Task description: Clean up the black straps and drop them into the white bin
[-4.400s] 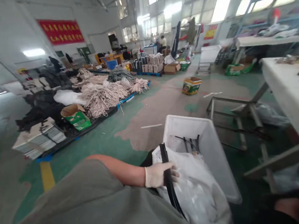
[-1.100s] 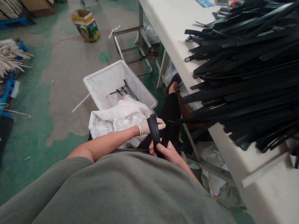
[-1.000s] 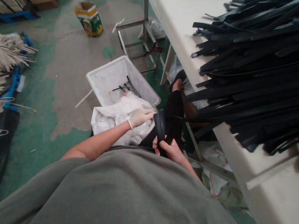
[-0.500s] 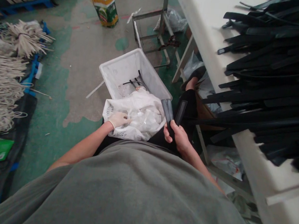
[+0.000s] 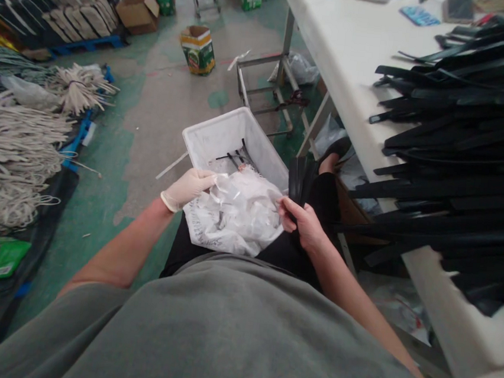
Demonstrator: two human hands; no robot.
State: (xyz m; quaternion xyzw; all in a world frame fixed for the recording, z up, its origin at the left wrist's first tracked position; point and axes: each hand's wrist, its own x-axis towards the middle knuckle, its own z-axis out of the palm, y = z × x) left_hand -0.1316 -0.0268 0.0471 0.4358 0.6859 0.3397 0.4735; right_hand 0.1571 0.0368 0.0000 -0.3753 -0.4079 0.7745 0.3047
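Observation:
My left hand (image 5: 189, 188), in a pale thin glove, pinches a small piece of clear plastic (image 5: 223, 185) above a white printed sack. More crumpled clear plastic (image 5: 250, 204) lies on the sack (image 5: 206, 229), which rests across my lap and the near end of a white plastic bin (image 5: 215, 131). Bare and closed, my right hand (image 5: 300, 220) grips several flat black strips (image 5: 296, 178) that stand up from its fingers. Inside the bin lie a few thin black pieces (image 5: 236, 160).
To the right, a white table (image 5: 337, 48) bears a big heap of black strips (image 5: 461, 144) overhanging its edge. Beyond the bin stand a metal frame (image 5: 266, 89) and a green and yellow carton (image 5: 198, 52). Bundles of pale cord (image 5: 14, 160) lie at left on a blue pallet.
My left hand has risen from the sack with clear plastic between its fingers. My right hand still holds the black strips, now closer together. The view has tilted up, showing more floor.

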